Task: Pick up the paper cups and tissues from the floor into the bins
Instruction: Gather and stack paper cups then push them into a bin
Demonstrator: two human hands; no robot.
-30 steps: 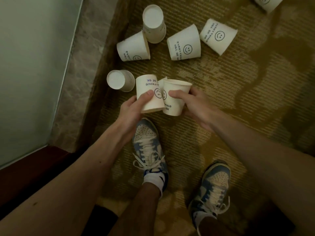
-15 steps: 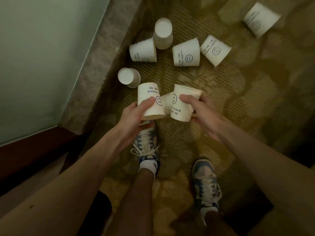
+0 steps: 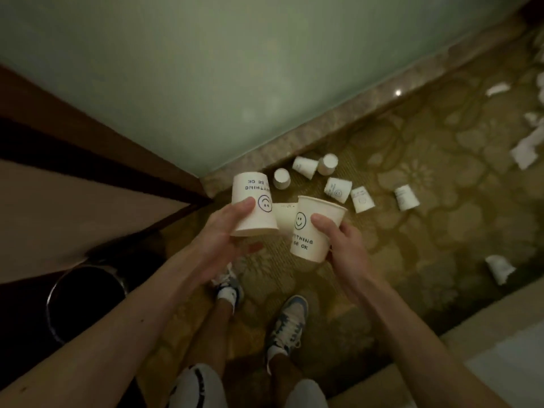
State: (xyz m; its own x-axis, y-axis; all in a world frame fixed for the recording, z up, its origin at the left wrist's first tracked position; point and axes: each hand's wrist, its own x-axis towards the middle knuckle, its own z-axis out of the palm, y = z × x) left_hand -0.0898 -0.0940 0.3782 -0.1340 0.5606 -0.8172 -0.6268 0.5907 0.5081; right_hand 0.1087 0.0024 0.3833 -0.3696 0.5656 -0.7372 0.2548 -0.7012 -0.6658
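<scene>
The left grip (image 3: 223, 231) pinches an upturned paper cup (image 3: 253, 201) by its wall and the right grip (image 3: 344, 245) curls round an upright cup (image 3: 312, 231), both held above the carpet (image 3: 412, 231) near the bin (image 3: 50, 301); light and easily crushed, they probably want a gentle hold near the stiffer rim.

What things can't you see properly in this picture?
Head view only:
1. The third cup is mostly hidden behind the upside-down cup and the upright cup; which hand holds it is unclear.
2. The bin is too dark inside to see; the left forearm covers part of its rim.
3. The tissues are blurred and cut off by the right edge.
4. The floor cups have print too small to read.
</scene>
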